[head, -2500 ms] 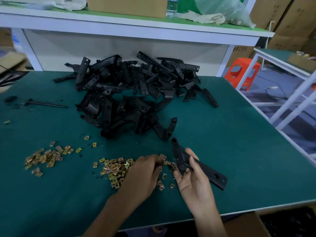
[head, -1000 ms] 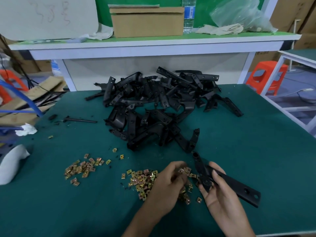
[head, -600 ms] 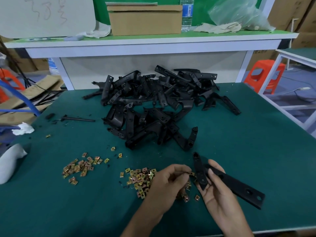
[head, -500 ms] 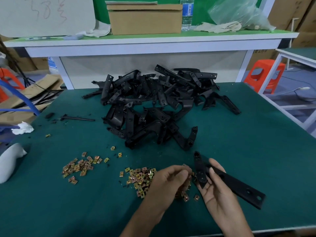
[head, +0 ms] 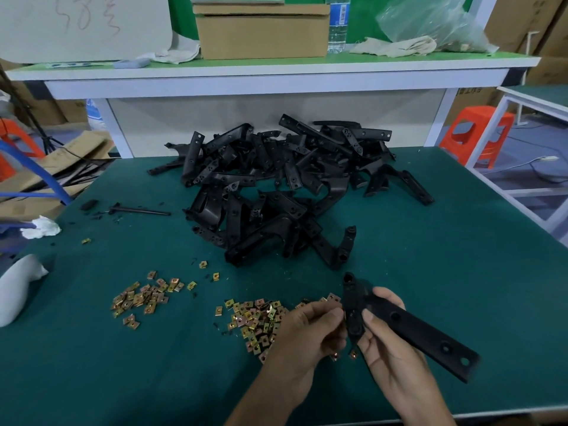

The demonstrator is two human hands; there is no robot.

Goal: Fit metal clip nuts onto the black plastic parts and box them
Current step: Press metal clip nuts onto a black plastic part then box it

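My right hand point(head: 390, 342) grips a long black plastic part point(head: 418, 332) just above the green table point(head: 461, 256), its narrow end pointing away from me. My left hand point(head: 307, 333) has its fingertips curled together against that part's left edge, pinching a small clip nut that the fingers mostly hide. A loose heap of brass-coloured clip nuts point(head: 255, 319) lies right under and left of the left hand. Further left lies a second scatter of clip nuts point(head: 144, 298). A big pile of black plastic parts point(head: 276, 192) fills the table's middle and back.
A thin black rod point(head: 138, 210) and a white rag point(head: 40, 227) lie at the left. A white shape point(head: 15, 287) sits at the left edge. Behind, a raised shelf carries a cardboard box point(head: 261, 29), a water bottle point(head: 336, 23) and a plastic bag point(head: 430, 23). An orange stool point(head: 476, 133) stands at right.
My left hand has come up off the nut pile and brought its pinched fingertips to the black part's edge. The right hand keeps holding the part. The view has tilted up.
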